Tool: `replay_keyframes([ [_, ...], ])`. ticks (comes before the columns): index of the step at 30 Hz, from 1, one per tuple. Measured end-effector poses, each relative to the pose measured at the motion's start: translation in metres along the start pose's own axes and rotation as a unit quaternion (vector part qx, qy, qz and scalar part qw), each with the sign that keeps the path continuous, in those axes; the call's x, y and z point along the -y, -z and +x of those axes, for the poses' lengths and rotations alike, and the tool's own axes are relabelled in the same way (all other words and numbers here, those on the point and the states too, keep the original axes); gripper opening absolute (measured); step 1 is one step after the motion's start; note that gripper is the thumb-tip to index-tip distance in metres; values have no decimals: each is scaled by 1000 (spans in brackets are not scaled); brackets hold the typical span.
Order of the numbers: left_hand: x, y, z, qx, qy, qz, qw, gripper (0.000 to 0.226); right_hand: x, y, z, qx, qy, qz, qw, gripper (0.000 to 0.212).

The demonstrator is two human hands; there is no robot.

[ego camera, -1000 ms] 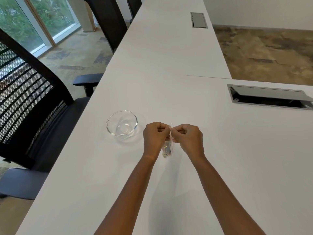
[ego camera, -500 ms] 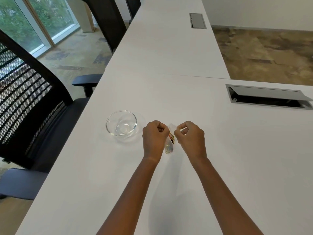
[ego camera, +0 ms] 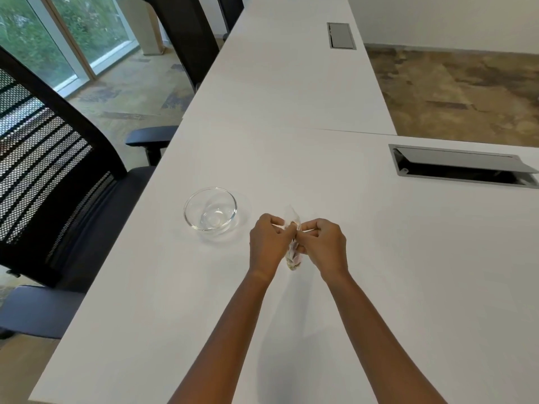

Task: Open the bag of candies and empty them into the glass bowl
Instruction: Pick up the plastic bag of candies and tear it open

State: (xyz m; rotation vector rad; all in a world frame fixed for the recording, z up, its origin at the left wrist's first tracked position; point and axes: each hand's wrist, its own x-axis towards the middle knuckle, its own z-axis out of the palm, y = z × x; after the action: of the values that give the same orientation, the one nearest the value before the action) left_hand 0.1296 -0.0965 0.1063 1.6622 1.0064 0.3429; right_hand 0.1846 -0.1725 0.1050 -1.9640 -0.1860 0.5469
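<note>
A small clear plastic bag of candies (ego camera: 294,259) hangs between my two hands just above the white table (ego camera: 291,158). My left hand (ego camera: 267,243) pinches its top from the left, my right hand (ego camera: 323,246) from the right, fingers nearly touching. The bag's upper edge pokes up behind my fingers; coloured candies show at its bottom. An empty clear glass bowl (ego camera: 210,209) stands on the table a short way left of my left hand and slightly farther back.
A black mesh office chair (ego camera: 58,182) stands at the table's left edge, with more chairs (ego camera: 186,39) farther back. An open grey cable hatch (ego camera: 463,166) lies at the right, and a closed one (ego camera: 340,35) sits far back.
My hands drew slightly apart, then came back together on the bag's top. The bag now hangs a little lower between them. The bowl has not moved.
</note>
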Motion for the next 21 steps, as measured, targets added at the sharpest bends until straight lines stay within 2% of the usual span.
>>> replay_keyframes([
  [5, -1, 1, -7, 24, 16, -11, 1000, 10, -5, 4, 3, -18, -6, 14, 1000, 6],
  [11, -6, 7, -5, -15, -12, 16, 1000, 9, -11, 16, 11, -31, -19, 48, 998, 12],
  [17, -11, 10, -1, -40, -60, 63, 995, 13, -17, 23, 17, -11, -45, 89, 995, 11],
  [20, -14, 11, 1, -41, -88, 103, 990, 13, -20, 26, 18, 18, -68, 156, 985, 8],
  [21, -15, 12, 2, -40, -99, 121, 987, 13, -22, 27, 18, 22, -79, 195, 977, 12],
])
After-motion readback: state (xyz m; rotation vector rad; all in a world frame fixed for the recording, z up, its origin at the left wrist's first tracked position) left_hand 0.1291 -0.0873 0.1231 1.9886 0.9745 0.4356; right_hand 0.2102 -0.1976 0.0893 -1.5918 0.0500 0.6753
